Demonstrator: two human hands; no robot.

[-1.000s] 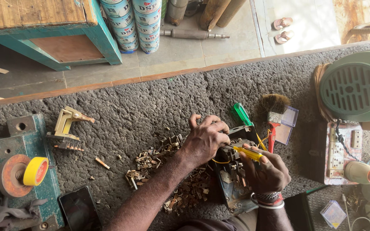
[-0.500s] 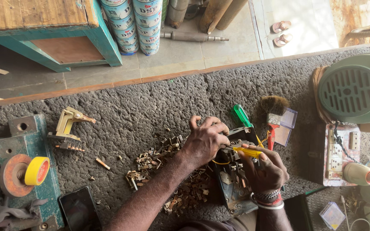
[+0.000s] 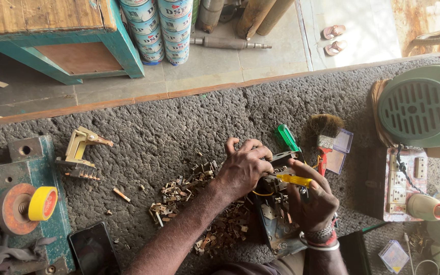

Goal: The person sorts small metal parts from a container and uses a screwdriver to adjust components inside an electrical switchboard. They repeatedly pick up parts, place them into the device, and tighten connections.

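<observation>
My left hand [image 3: 244,168] is curled over a small metal part at the top of a dark device [image 3: 273,219] lying on the rough grey bench. My right hand [image 3: 314,201] grips a yellow-handled screwdriver [image 3: 294,180], whose tip points left toward the left hand's fingers. A yellow wire loops beneath the hands. What sits under the left fingers is hidden.
A heap of small metal pieces [image 3: 207,206] lies left of the device. A green-handled tool [image 3: 286,137], a red brush [image 3: 326,135], a clear box [image 3: 340,148], a switch board [image 3: 402,183], a green fan housing [image 3: 423,104], a phone [image 3: 93,249] and a tape roll [image 3: 43,202] surround the hands.
Both hands stay over the device; the left fingers have shifted slightly on the part, and the screwdriver stays at almost the same angle.
</observation>
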